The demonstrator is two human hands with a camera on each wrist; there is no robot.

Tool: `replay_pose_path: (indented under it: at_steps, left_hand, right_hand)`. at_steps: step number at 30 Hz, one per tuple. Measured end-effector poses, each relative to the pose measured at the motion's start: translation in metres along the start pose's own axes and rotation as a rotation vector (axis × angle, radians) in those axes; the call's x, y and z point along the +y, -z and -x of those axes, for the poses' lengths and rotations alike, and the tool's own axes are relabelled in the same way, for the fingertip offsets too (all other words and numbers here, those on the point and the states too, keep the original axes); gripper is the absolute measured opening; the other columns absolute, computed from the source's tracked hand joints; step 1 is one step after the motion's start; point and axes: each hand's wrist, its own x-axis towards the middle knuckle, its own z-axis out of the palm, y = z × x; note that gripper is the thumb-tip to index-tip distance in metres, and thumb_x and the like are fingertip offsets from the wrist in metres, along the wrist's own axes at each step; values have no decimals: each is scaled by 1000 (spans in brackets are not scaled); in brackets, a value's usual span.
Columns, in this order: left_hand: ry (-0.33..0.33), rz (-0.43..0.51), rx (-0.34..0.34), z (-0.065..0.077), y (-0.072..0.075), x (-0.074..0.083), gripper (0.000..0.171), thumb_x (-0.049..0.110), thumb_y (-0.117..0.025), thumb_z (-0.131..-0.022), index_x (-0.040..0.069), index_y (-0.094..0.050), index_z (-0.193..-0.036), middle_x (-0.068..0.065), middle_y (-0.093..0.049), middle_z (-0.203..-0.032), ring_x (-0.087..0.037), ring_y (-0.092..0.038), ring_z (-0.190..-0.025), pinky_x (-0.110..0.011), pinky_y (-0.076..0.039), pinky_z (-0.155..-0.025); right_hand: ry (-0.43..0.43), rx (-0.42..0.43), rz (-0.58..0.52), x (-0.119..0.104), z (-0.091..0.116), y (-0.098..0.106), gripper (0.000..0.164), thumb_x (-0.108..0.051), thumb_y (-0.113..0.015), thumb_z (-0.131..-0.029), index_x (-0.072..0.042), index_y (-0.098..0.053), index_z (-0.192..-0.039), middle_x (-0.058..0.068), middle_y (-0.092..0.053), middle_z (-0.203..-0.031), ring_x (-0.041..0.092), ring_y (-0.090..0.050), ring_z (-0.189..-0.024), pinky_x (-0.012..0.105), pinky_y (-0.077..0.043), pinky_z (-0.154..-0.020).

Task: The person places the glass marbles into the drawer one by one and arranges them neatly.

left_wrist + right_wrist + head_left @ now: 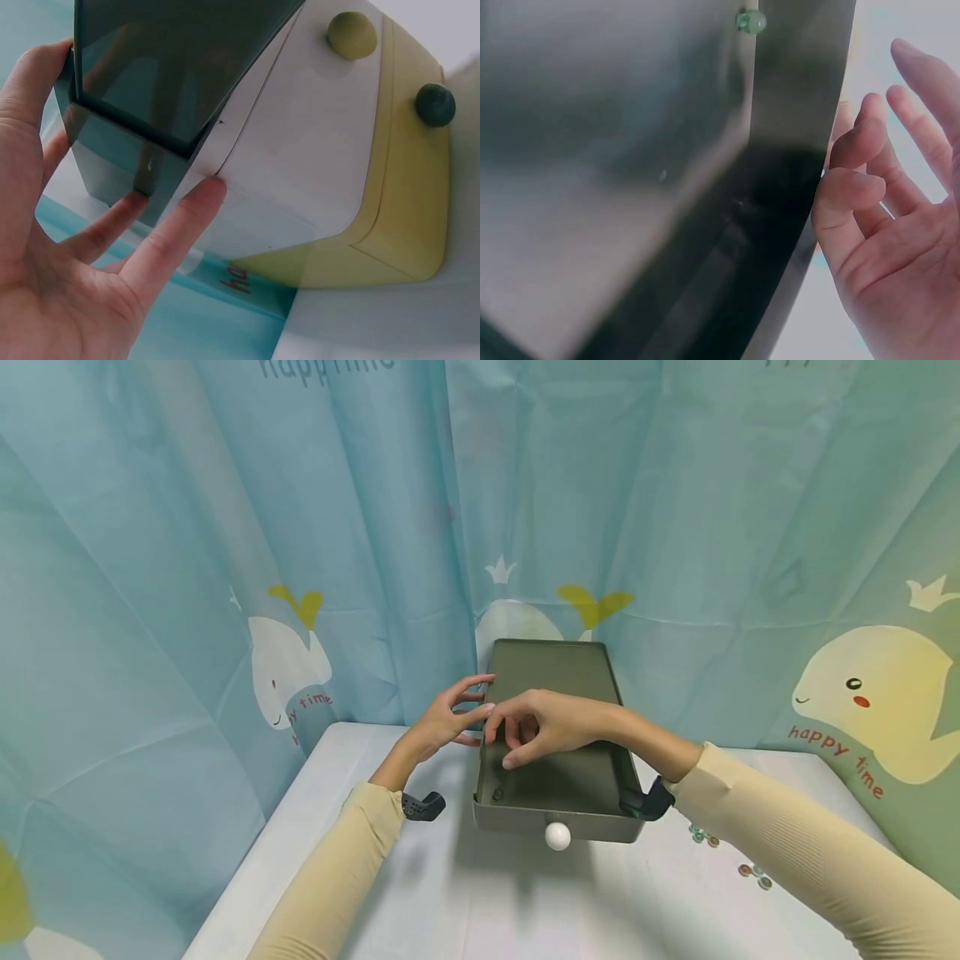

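A dark grey-green drawer point(555, 785) with a white knob point(557, 837) juts out toward me. My left hand point(435, 724) is at its left side, fingers spread; in the left wrist view one fingertip touches the white drawer front point(307, 142) below. My right hand point(551, 727) hovers over the drawer's left part, its fingers bent and nothing visible between thumb and fingertips. Its index fingertip is close to my left hand; whether they touch I cannot tell. A green glass marble point(751, 21) lies inside the drawer, near its front left corner in the head view.
Two small clusters of red and green marbles point(755, 875) lie on the white table point(675, 902) to the right. Below the grey drawer are white and yellow drawers point(416, 187) with round knobs. A blue curtain point(375, 527) with whale prints hangs behind.
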Motion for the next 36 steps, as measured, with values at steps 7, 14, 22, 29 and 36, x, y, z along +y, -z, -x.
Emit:
replay_pose_path:
  at_steps: [7,14,22,29,36]
  left_hand:
    - [1,1,6,0,0,0,56,30,-67,-102,33,-47,-154,-15,-36,-157,-35,-42,-142,-49,-61,-83]
    - [0,3,8,0,-1,0,56,29,-67,-102,31,-46,-154,-14,-36,-158,-34,-40,-144,-49,-61,-82]
    - [-3,-7,15,1,-2,0,55,27,-66,-102,32,-47,-154,-12,-37,-158,-34,-42,-143,-50,-61,-82]
    - [-1,-10,17,0,-2,-1,56,27,-67,-102,31,-47,-154,-14,-37,-158,-36,-42,-142,-51,-61,-83]
    - [-1,-15,26,-1,-2,-2,55,28,-67,-102,32,-48,-153,-16,-38,-156,-38,-43,-141,-51,-61,-84]
  right_hand:
    - [-2,8,-1,-1,1,1,32,-19,-80,-91,-7,-68,-118,-2,-65,-83,15,-59,-65,27,-51,-66]
    - [-13,24,0,-4,5,3,29,-19,-80,-91,-10,-69,-117,-2,-66,-85,17,-61,-68,30,-53,-68]
    - [-19,74,-6,-9,15,8,27,-23,-80,-92,-16,-69,-115,-1,-66,-86,19,-64,-74,38,-54,-73]
    - [-46,98,21,-11,28,11,25,-27,-80,-92,-24,-69,-114,-3,-67,-85,19,-65,-73,35,-54,-71]
    - [-73,133,53,-14,46,15,26,-27,-80,-92,-28,-68,-114,-4,-66,-87,17,-65,-71,34,-54,-69]
